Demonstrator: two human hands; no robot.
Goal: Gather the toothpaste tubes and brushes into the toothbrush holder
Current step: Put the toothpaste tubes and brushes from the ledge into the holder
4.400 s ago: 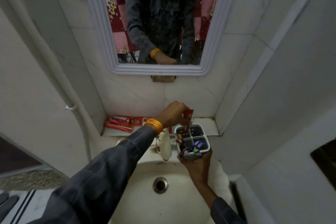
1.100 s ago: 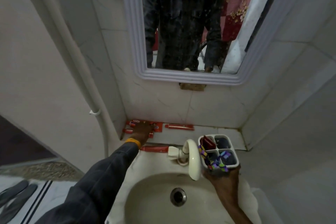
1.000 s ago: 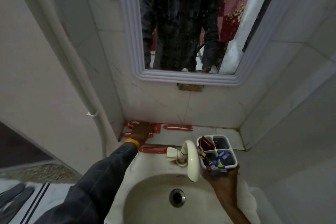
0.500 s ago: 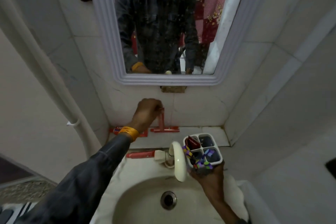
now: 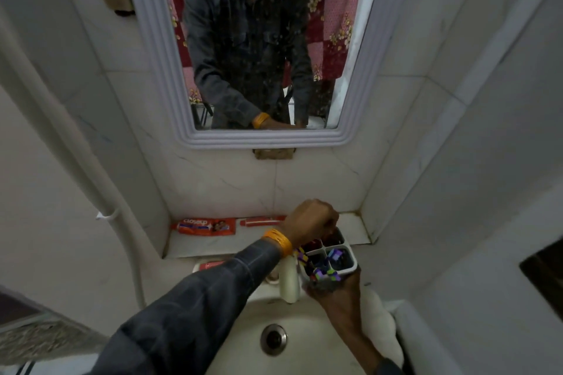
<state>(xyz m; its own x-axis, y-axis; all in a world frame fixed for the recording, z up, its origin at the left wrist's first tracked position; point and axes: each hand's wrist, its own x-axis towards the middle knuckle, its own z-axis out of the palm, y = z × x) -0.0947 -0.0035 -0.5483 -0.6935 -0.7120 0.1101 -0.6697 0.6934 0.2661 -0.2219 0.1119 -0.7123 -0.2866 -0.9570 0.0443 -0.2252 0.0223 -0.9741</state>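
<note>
1. Your right hand (image 5: 333, 289) grips the toothbrush holder (image 5: 330, 257) from below, steadying it over the basin.
2. Your left hand (image 5: 310, 219) is curled above its back compartments; whether it clasps anything, I cannot tell.
3. Toothpaste tubes (image 5: 204, 226) lie on the shelf (image 5: 213, 245), awaiting collection.

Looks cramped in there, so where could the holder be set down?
Bare ledge lies between the left hand and the right corner wall. Its left end is crowded: a toothpaste box and a red tube. The right hand grips the toothbrush holder.
</note>
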